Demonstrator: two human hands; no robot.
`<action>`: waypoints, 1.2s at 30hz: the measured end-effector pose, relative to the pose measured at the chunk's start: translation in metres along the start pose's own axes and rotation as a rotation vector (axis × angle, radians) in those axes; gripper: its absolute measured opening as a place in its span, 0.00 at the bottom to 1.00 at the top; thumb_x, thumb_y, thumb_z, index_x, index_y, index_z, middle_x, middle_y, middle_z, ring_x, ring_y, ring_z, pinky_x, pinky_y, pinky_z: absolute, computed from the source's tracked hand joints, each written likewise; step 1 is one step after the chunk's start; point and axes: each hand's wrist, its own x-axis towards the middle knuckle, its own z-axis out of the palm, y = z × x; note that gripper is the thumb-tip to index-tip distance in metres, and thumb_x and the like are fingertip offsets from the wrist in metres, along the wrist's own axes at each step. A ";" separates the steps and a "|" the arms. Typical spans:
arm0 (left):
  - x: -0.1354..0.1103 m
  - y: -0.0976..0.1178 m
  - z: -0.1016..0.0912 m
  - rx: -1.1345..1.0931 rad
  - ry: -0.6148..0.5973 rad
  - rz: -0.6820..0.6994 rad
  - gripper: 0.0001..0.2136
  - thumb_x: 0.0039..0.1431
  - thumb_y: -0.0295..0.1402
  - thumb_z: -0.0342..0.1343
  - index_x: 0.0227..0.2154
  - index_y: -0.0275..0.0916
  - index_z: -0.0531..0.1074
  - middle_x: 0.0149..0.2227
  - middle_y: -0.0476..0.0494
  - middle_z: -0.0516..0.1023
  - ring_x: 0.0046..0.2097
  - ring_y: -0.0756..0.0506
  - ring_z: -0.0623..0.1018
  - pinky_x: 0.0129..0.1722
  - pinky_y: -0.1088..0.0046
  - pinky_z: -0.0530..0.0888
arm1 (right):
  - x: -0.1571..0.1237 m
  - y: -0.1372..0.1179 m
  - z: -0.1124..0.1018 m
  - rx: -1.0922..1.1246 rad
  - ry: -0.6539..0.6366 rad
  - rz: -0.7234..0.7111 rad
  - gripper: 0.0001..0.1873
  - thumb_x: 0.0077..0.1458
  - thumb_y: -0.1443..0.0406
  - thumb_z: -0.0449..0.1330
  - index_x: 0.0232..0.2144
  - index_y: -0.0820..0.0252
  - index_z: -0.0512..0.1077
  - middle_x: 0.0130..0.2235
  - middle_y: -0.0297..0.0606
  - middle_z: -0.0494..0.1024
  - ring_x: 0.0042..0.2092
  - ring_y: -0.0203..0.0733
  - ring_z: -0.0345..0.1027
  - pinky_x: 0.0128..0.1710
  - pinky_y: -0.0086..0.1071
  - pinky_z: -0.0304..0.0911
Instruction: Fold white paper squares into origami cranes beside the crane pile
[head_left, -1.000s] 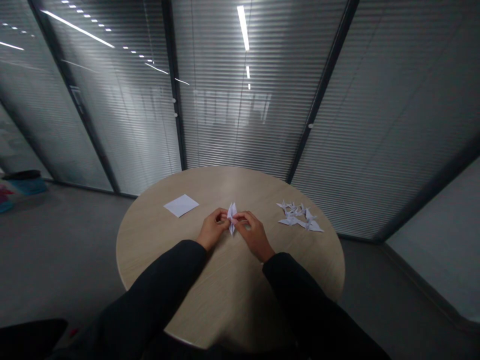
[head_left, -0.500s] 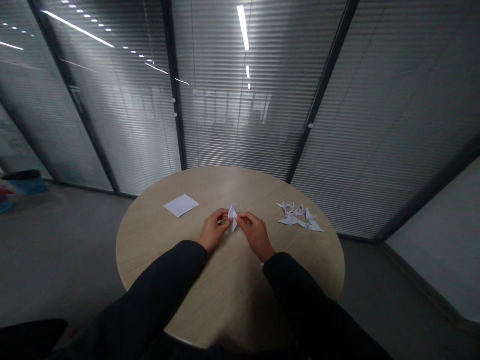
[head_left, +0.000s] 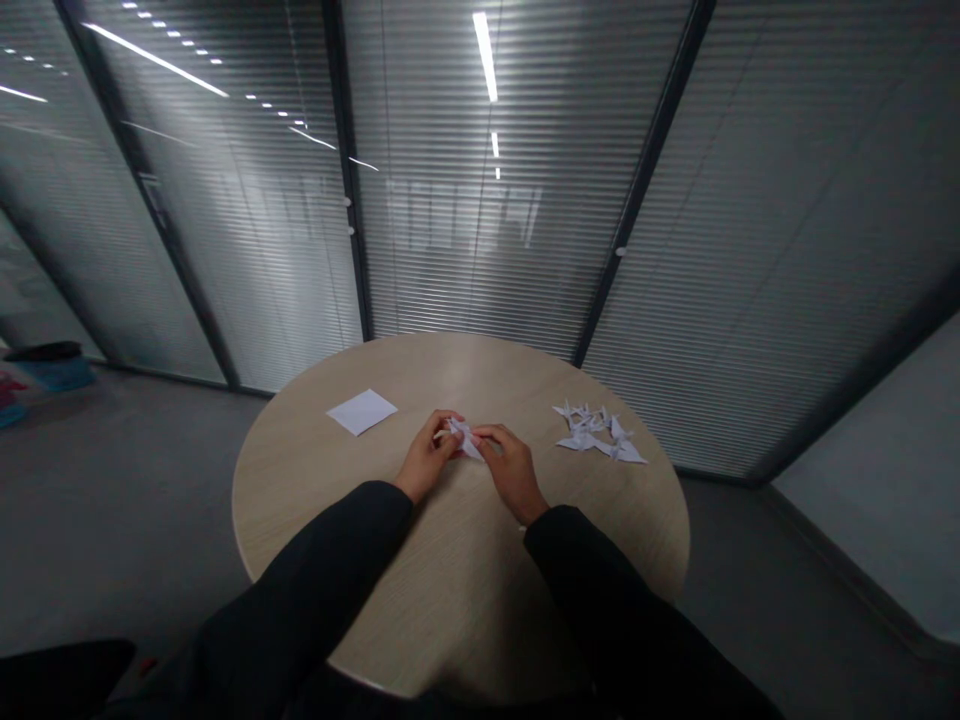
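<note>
A small folded white paper piece [head_left: 468, 441] lies low over the middle of a round wooden table [head_left: 450, 560]. My left hand [head_left: 426, 462] pinches its left end with closed fingers. My right hand [head_left: 511, 470] grips its right side, fingers curled. Both arms are in dark sleeves. The folds of the piece are too small to make out.
A flat white paper sheet [head_left: 361, 410] lies on the table to the left. Several finished folded paper figures [head_left: 598, 432] are heaped on the right. Glass walls with blinds [head_left: 480, 200] stand behind the table, and grey floor surrounds it.
The folded piece stood upright between my fingers a second ago; now it is tipped down flatter, pointing left to right. My hands stayed in nearly the same place.
</note>
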 end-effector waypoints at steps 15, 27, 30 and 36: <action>0.002 0.001 -0.004 0.064 0.020 0.071 0.16 0.44 0.39 0.64 0.32 0.38 0.66 0.32 0.51 0.72 0.33 0.49 0.74 0.37 0.73 0.70 | 0.003 0.005 -0.001 0.135 0.023 0.123 0.10 0.52 0.57 0.60 0.33 0.56 0.73 0.37 0.38 0.78 0.41 0.44 0.72 0.45 0.38 0.65; 0.004 -0.001 -0.010 0.272 -0.077 0.116 0.14 0.48 0.41 0.61 0.30 0.37 0.67 0.26 0.51 0.71 0.25 0.53 0.68 0.25 0.78 0.61 | 0.007 0.001 -0.007 0.313 -0.050 0.230 0.12 0.45 0.57 0.65 0.29 0.59 0.72 0.31 0.36 0.77 0.35 0.42 0.72 0.38 0.35 0.66; 0.004 -0.001 -0.010 0.270 -0.051 0.133 0.13 0.48 0.41 0.62 0.29 0.37 0.68 0.27 0.50 0.72 0.27 0.51 0.71 0.28 0.76 0.65 | 0.007 -0.001 -0.007 0.307 -0.021 0.224 0.12 0.45 0.57 0.65 0.29 0.59 0.72 0.31 0.36 0.77 0.36 0.42 0.72 0.39 0.35 0.66; 0.008 -0.005 -0.015 0.331 0.011 0.125 0.13 0.47 0.42 0.62 0.28 0.36 0.72 0.27 0.47 0.75 0.30 0.49 0.73 0.32 0.74 0.68 | 0.006 -0.004 -0.009 0.169 0.052 0.149 0.10 0.50 0.57 0.61 0.31 0.58 0.72 0.33 0.36 0.77 0.37 0.43 0.71 0.40 0.35 0.65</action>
